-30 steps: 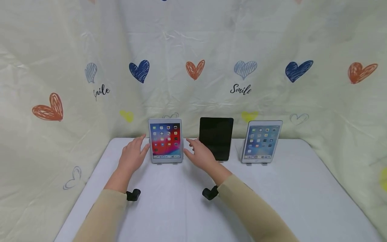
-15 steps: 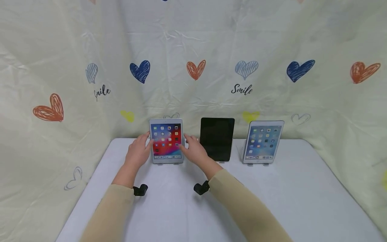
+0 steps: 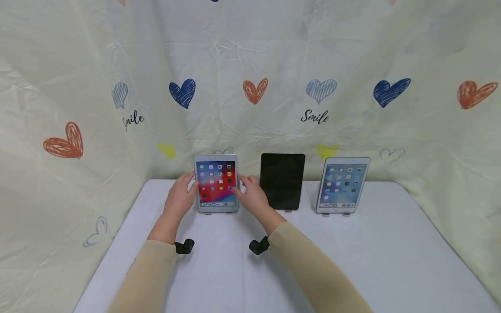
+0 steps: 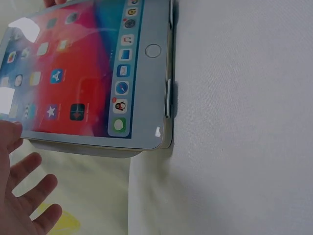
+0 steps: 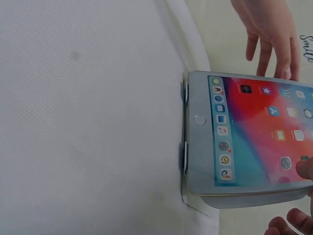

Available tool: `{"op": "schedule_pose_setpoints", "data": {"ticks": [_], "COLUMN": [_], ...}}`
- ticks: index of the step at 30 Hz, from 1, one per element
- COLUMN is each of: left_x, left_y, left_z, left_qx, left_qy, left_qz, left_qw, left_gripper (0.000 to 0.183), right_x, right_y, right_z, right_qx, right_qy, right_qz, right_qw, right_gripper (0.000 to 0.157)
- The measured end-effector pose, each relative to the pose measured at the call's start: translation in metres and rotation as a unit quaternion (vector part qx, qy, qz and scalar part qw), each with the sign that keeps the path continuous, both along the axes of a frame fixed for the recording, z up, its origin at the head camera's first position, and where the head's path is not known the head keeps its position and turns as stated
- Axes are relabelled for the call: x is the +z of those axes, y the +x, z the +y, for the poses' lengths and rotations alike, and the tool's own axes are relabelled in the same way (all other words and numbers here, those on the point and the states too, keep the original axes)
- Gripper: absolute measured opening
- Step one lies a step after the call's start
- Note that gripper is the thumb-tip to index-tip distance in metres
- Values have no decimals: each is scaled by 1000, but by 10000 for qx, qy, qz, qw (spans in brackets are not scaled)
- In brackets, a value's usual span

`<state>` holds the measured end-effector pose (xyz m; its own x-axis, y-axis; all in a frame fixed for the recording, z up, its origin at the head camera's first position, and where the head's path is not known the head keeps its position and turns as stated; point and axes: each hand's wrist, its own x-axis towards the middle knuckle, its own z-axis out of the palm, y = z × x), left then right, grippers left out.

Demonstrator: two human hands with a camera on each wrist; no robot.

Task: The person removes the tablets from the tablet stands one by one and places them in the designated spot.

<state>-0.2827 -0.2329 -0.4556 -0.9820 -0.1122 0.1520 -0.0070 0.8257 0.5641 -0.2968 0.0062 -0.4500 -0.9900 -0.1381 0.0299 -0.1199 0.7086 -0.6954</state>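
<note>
A white-framed tablet [image 3: 215, 182] with a red and blue screen stands tilted back on a small stand, whose metal-looking lips [image 4: 168, 98] show under its lower edge. My left hand [image 3: 181, 195] grips its left edge, the thumb on the front and at least one fingertip at the edge behind. On the other edge, my right hand [image 3: 252, 195] grips it too, its thumb [image 5: 305, 168] lying over the screen. In the left wrist view the lower fingers of the left hand [image 4: 27, 188] are spread beside the tablet. Parts of the fingers behind it are hidden.
To the right, a dark-screened tablet [image 3: 282, 180] stands close to my right hand. Farther right, a white tablet [image 3: 343, 184] with a blue screen leans on its own stand. A white-covered table [image 3: 391, 261] lies beneath, and a heart-patterned curtain [image 3: 219, 56] hangs behind.
Both hands have moved inward from beside the left tablet to its side edges and taken hold of it. Over the last half second they have hardly moved. The tablet stays on its stand.
</note>
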Motion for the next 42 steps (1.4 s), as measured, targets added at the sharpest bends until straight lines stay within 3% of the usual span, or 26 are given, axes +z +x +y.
{"op": "schedule_pose_setpoints", "data": {"ticks": [5,12,17,26,33,38,42], "left_x": [-2,-5,-4,-2,-3,-4,-2], "left_y": [3,8,13,22,26,28,30], "left_z": [-2,-6,-5,0,4,7,10], "left_qx": [45,8,-72,233,427,488,515], "left_qy": [-50,-129,-57,78,468,953,1508], "left_qz": [322,1112,1224,937,999,1156,1340], "left_qw": [9995,9937,9924,9953,9930,9875,9781], "left_gripper": [51,42,39,40,39,38,38], "right_x": [-7,-15,-17,-16,-19,-19,-15], "right_y": [1,7,11,14,13,14,18], "right_z": [-1,2,3,-1,-1,-1,1], "right_qx": [-47,67,-15,-165,-308,-316,-368], "right_qy": [-54,-553,-764,-1256,-1930,-2300,-2336], "right_qz": [288,995,1306,827,530,352,423], "right_qw": [9996,9935,9885,9885,9793,9720,9707], "right_gripper": [60,47,38,40,39,40,40]}}
